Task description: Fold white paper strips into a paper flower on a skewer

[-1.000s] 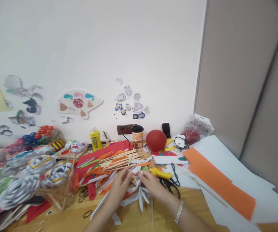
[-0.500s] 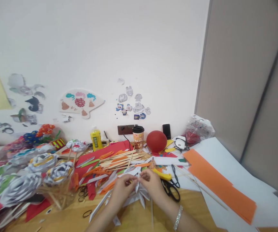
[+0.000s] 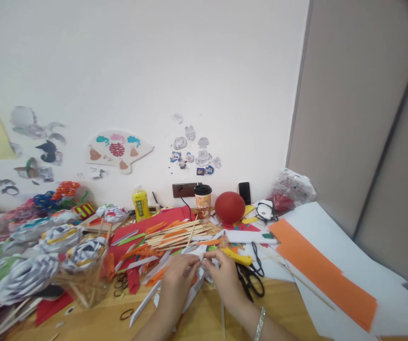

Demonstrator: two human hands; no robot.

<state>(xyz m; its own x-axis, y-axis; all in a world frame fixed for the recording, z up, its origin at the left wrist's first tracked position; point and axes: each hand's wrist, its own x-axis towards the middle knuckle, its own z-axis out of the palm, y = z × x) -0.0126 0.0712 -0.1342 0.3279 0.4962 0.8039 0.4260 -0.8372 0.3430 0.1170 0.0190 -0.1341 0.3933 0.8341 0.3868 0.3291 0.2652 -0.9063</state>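
Note:
Both hands meet over the front middle of the table, pinching a white folded-paper piece [image 3: 197, 280] with several pointed strips. My left hand [image 3: 180, 273] is closed on its left side, fingertips near the top. My right hand [image 3: 221, 272], with a bracelet at the wrist, pinches the same paper from the right. The fingers partly hide the paper's centre. Just behind lie loose folded strips of white, orange and green paper and a pile of wooden sticks [image 3: 177, 237]. Beside my right hand are black scissors [image 3: 251, 279] and a yellow-handled tool [image 3: 238, 257].
Finished paper flowers [image 3: 26, 277] crowd the left side. A yellow bottle [image 3: 140, 203], a lidded paper cup [image 3: 203, 202] and a red balloon [image 3: 230, 208] stand along the wall. Orange paper sheets [image 3: 326, 270] lie over white sheets [image 3: 377, 293] at right. Black rings [image 3: 126, 314] lie front left.
My left hand has turned and shifted slightly left, its back now covering more of the white paper. The paper piece has rotated between my fingers. My right hand stays in nearly the same place.

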